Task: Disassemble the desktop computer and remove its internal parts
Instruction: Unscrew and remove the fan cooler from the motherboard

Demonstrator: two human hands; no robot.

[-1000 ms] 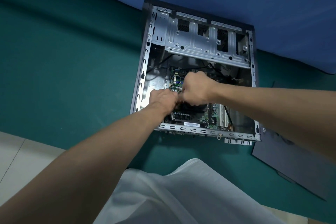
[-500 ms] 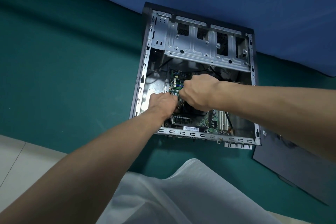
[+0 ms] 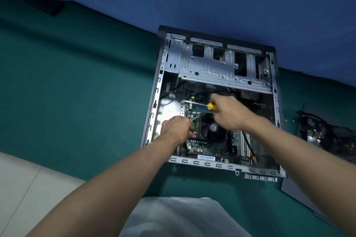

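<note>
**Q:** What has changed in the last second?

**A:** The right hand [image 3: 229,115] has pulled back from the left hand [image 3: 176,130] toward the upper right. This uncovers the black square CPU cooler with its round fan [image 3: 212,128].

**Q:** State of each hand?

**A:** The right fingers are clamped round a screwdriver with a yellow-and-black handle [image 3: 212,106]. Its shaft points left over the green motherboard [image 3: 208,148]. The left fingers are curled in against the cooler's left edge. Whether they pinch anything cannot be told.

**Q:** Location of the computer?

**A:** The silver-framed steel desktop case [image 3: 156,102] lies on its side, open face up, on the green mat [image 3: 77,82]. The perforated silver drive cage [image 3: 212,67] spans its far end. A dark grey flat panel [image 3: 308,196] lies just beside the near right corner. A dark cabled component [image 3: 327,136] sits on the mat to the right.
</note>
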